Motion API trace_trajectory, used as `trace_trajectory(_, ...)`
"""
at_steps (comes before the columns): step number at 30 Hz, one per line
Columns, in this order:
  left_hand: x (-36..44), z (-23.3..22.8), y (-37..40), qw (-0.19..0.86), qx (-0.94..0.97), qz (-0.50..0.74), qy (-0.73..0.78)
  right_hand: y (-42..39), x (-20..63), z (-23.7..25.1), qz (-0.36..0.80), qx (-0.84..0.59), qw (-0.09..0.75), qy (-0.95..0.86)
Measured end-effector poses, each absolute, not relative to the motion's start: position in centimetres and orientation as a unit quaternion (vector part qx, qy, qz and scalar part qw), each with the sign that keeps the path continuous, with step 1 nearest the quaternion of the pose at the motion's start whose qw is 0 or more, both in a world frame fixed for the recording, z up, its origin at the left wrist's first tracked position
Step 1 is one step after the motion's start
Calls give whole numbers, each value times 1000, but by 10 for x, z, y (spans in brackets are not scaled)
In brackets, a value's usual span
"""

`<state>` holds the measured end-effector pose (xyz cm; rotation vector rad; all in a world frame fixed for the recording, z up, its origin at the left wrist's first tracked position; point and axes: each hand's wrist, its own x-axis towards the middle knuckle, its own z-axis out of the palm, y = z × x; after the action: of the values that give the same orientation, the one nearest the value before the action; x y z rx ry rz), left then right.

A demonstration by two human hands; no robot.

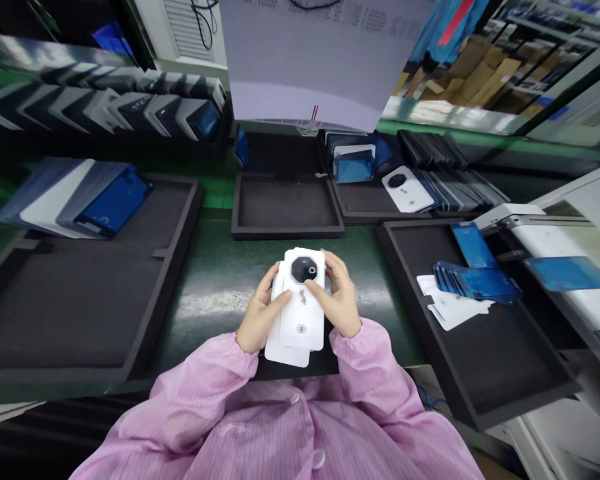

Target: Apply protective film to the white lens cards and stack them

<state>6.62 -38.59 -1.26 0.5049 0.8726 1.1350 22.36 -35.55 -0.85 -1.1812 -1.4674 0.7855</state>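
Note:
Over the front of the green bench, I hold several thin white phone-shaped cards [300, 320] between both hands. On the top card are a dark octagonal camera print and small dark marks. The cards beneath stick out to the left and below, so the stack is not squared. My left hand [259, 319] grips the left edge, thumb on top and fingers mostly hidden behind. My right hand [342, 299] closes on the right edge, its thumb lying just below the camera print.
Left is a large dark tray [80, 293] with leaning blue and white sheets [113, 203]. A smaller tray [287, 233] lies ahead. The right tray [510, 393] carries blue films [485, 283] and white cards [450, 313]. Another white card [407, 190] lies back right; boxes [165, 113] stand back left.

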Motion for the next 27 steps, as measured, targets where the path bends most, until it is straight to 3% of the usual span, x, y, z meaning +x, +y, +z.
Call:
trace_trajectory(3,64,-12,-385,720,211,533,391,-346,239,-7,301,-490,673,-465)
trace_trajectory(5,61,-12,-383,707,200,554,391,-341,251,-6,282,-490,723,-396)
trace_trajectory(8,55,-11,-378,678,166,586,412,-336,261,-9,318,-512,673,-430)
trace_trajectory(11,50,-10,-373,642,128,613,442,-336,256,-19,364,-540,531,-542)
trace_trajectory(14,48,-10,-371,632,133,617,450,-340,243,-27,253,-595,401,-649)
trace_trajectory(16,49,-11,-372,637,160,611,443,-342,236,-27,147,-612,362,-687)
trace_trajectory(20,56,-18,-379,629,269,574,449,-349,228,-16,89,-565,434,-696)
trace_trajectory(23,62,-25,-385,571,397,545,467,-355,223,-9,140,-502,492,-697)
trace_trajectory(27,65,-33,-392,513,507,505,474,-357,219,-8,213,-513,476,-682)
